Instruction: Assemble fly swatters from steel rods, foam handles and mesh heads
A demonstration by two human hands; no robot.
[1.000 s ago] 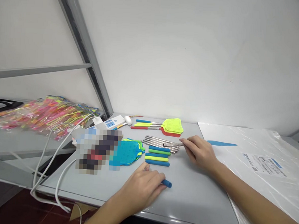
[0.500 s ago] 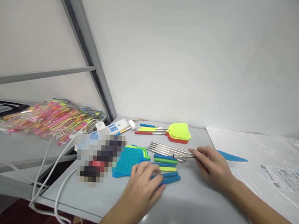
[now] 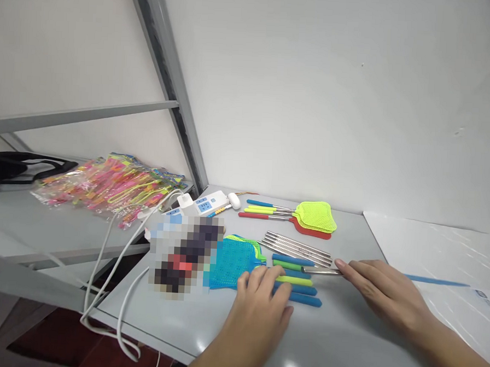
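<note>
My right hand (image 3: 391,292) pinches the metal rod (image 3: 322,271) of a fly swatter. Its blue head (image 3: 437,280), seen nearly edge-on, sticks out past the hand to the right. The rod's open tube end points left, above the loose handles. My left hand (image 3: 259,307) curls over the left ends of several foam-like handles, thumb and index finger around the lowest blue handle (image 3: 307,300); its fingertips are partly hidden. A yellow handle (image 3: 297,281) and a green handle (image 3: 286,265) lie just beyond. Beside the left fingers is a stack of mesh swatter heads (image 3: 235,262), blue on top.
Several loose metal rods (image 3: 297,246) lie behind the handles. Assembled swatters (image 3: 315,215) lie near the wall. A power strip (image 3: 211,203), white cables (image 3: 104,269) and a pixelated patch (image 3: 187,257) are at left. Bagged goods (image 3: 117,182) fill the side shelf; plastic sheeting (image 3: 422,242) covers the right.
The view has shifted, moving the scene rightward. The lower blue handles beside my left hand have turned, their right ends now lower. The swatter in my right hand has rolled, its blue head appearing thinner.
</note>
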